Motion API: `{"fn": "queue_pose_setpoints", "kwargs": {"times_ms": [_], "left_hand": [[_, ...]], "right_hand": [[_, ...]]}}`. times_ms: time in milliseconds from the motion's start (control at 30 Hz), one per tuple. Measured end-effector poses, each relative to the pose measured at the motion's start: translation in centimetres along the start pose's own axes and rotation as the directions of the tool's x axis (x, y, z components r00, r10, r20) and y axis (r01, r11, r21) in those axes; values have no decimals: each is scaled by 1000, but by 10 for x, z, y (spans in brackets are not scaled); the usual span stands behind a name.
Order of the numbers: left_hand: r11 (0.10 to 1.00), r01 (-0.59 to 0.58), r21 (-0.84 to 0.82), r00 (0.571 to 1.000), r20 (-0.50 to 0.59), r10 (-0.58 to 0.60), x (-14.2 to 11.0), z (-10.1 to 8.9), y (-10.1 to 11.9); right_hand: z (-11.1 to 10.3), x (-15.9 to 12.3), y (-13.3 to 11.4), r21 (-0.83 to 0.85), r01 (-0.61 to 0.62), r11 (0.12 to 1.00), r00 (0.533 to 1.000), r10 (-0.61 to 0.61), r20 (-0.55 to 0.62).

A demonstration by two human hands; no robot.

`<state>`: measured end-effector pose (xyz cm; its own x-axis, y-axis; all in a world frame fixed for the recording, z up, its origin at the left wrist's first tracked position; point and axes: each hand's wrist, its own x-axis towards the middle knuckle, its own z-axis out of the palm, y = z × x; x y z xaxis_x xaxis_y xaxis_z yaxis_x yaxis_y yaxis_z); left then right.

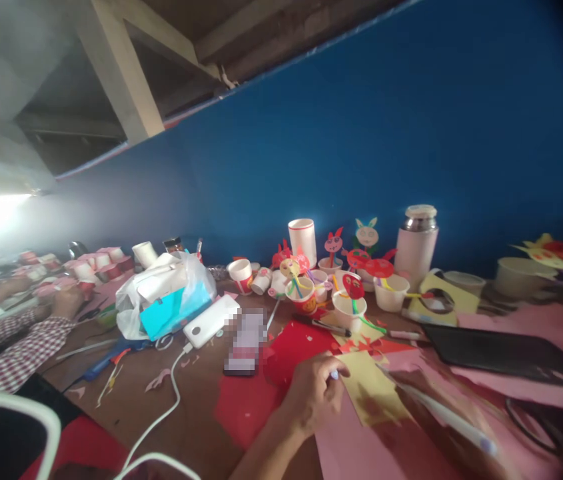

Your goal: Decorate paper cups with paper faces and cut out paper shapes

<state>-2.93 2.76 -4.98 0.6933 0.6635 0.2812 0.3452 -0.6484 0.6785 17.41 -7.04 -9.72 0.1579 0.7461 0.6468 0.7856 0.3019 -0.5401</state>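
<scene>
My left hand [314,393] rests at the edge of the yellow paper [368,387], fingers curled. A small pale purple piece, seemingly a pen cap [334,375], pokes out between them. Motion smears my right hand [441,407], but a white pen [454,421] with a purplish end slants through its grip. The pen's far end reaches over the yellow paper, which lies on a pink sheet [341,440]. Red paper [246,407] is left of my left hand. Beyond stand paper cups [348,308] holding cut-paper faces, one of them a red face [354,287].
A phone [246,343], white power bank [211,321] with cable and plastic bag [134,307] lie leftward. A flask [416,247] stands by the blue wall [361,147]. A black tablet-like slab [511,353] lies right. Another person's checkered sleeve [26,357] shows at left.
</scene>
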Motion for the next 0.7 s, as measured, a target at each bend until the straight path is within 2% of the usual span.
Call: {"fn": "queue_pose_setpoints", "kwargs": {"times_ms": [100,200,433,533,700], "left_hand": [[986,-160,55,978,148,150,-3,-1,8],[963,-240,123,948,244,205,-7,1,13],[932,-241,272,911,393,121,-16,11,15],[929,-239,283,894,438,97,-17,14,15],[927,-224,301,887,458,66,-17,14,17]], "right_hand": [[-4,2,-5,-36,-111,993,994,110,-25],[-7,3,-11,-4,-209,978,977,209,-36],[-12,5,-21,190,-281,941,960,276,49],[-10,4,-23,180,-275,944,961,268,62],[-4,2,-22,131,-193,972,981,187,56]]}}
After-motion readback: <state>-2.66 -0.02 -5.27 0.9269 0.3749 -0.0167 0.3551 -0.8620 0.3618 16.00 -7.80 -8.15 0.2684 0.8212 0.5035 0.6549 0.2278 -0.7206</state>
